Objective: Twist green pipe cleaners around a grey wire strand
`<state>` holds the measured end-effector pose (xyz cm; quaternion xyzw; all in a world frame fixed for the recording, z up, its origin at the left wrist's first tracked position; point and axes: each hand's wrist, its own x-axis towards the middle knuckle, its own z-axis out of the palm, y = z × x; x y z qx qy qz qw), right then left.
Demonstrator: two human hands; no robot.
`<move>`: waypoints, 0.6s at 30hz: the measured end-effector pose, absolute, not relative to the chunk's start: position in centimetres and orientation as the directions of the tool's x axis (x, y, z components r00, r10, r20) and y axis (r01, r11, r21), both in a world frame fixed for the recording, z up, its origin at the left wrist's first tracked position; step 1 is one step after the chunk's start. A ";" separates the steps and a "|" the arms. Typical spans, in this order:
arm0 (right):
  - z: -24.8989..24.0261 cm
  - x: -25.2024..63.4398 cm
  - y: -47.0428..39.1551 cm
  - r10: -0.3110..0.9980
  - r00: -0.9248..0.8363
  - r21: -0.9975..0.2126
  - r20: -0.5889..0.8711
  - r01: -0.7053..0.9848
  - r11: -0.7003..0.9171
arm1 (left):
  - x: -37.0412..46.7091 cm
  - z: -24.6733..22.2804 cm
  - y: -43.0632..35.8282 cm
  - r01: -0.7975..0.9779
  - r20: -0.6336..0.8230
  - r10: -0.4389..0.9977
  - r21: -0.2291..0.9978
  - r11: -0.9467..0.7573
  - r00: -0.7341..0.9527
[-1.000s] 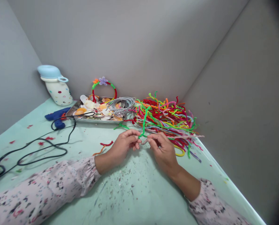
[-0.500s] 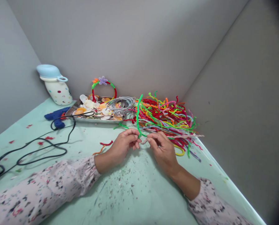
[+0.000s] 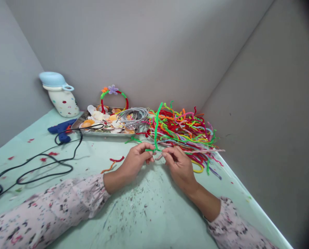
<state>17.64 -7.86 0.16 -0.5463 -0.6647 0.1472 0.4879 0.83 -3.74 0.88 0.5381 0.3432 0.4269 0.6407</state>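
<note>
A green pipe cleaner is pinched between my two hands, with one long leg rising nearly straight up. My left hand is closed on it near the bend, and a short green end shows over the fingers. On the right, the thumb and fingertips of my right hand pinch its other end. Just beneath, between the fingertips, shows a short pale pink piece; which hand holds it, I cannot tell. Behind my hands lies a heap of many-coloured pipe cleaners.
A metal tray holds shells, with coiled grey wire on its right end and a flower-trimmed hoop behind. To the left are a blue glue gun, its black cord and a white bottle. Red and orange scraps lie near my left wrist.
The upright green leg has shifted slightly right and now leans right at its tip. A short green end now sticks out leftward over my left fingers. Both hands stay nearly in place.
</note>
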 end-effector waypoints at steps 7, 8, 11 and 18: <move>0.0 17.7 -8.0 0.865 0.073 -0.734 0.496 0.567 0.373 | 0.6 1.3 -3.7 -0.148 0.105 0.913 0.988 -0.049 0.395; 0.0 17.7 -8.0 0.865 0.075 -0.736 0.496 0.565 0.373 | 0.6 1.3 -3.7 -0.145 0.112 0.910 0.988 -0.058 0.398; 0.0 17.7 -7.9 0.868 0.080 -0.747 0.491 0.550 0.372 | 0.5 1.3 -3.6 -0.142 0.132 0.903 0.987 -0.080 0.410; 0.1 17.7 -7.9 0.869 0.097 -0.771 0.485 0.515 0.373 | 0.4 1.4 -3.6 -0.106 0.191 0.897 0.981 -0.162 0.399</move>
